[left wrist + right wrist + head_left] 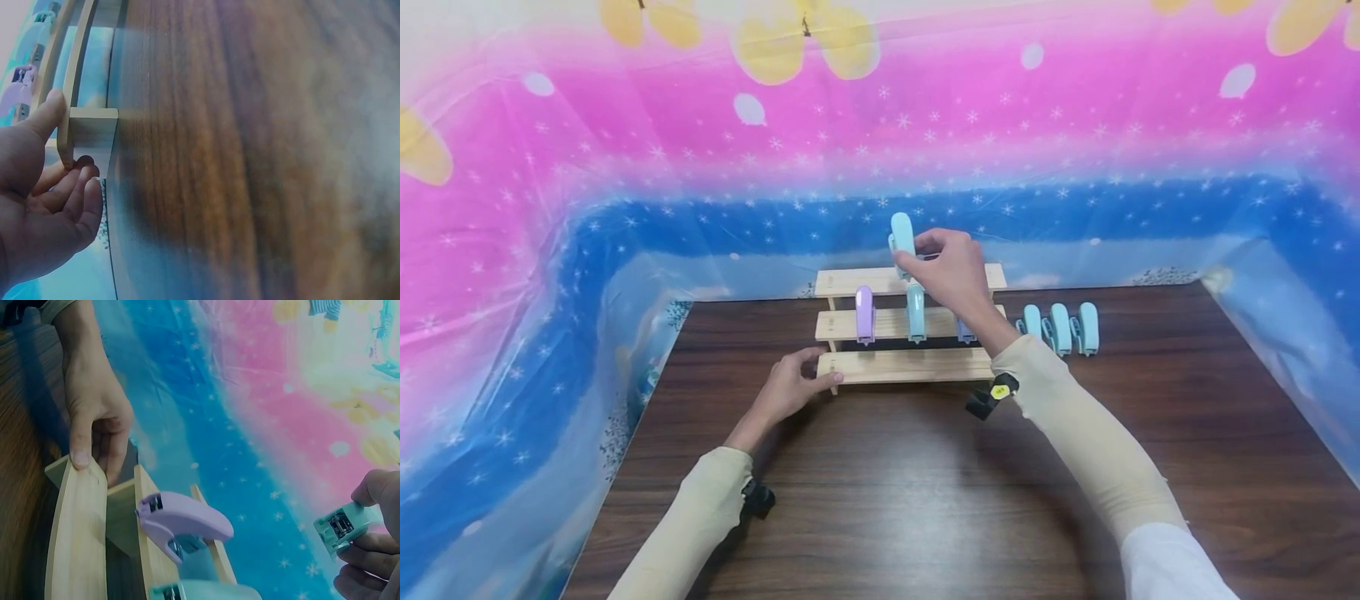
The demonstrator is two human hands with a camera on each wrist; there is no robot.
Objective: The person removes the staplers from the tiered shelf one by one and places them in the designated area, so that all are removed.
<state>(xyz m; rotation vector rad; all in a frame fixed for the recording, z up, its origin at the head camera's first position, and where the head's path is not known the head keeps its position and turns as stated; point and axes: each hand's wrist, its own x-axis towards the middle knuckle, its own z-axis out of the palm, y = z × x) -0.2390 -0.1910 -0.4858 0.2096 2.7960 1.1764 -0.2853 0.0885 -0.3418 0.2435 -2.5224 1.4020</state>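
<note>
A light wooden three-tier rack [902,367] stands on the table. At its left end my left hand [785,387] grips the lowest tier, thumb on top and fingers underneath, as the left wrist view shows. Above the top tier, my right hand [953,271] pinches a light teal stapler [902,232] between thumb and fingers; its metal end shows in the right wrist view. The middle tier carries a purple stapler [865,310], a teal stapler [916,315] and, partly behind my right wrist, another purple stapler [966,332].
Three teal staplers [1059,327] stand in a row on the dark wood table [880,500], right of the rack. Behind the table hangs a pink and blue patterned cloth [1075,167]. Each wrist wears a black strap mount [758,500].
</note>
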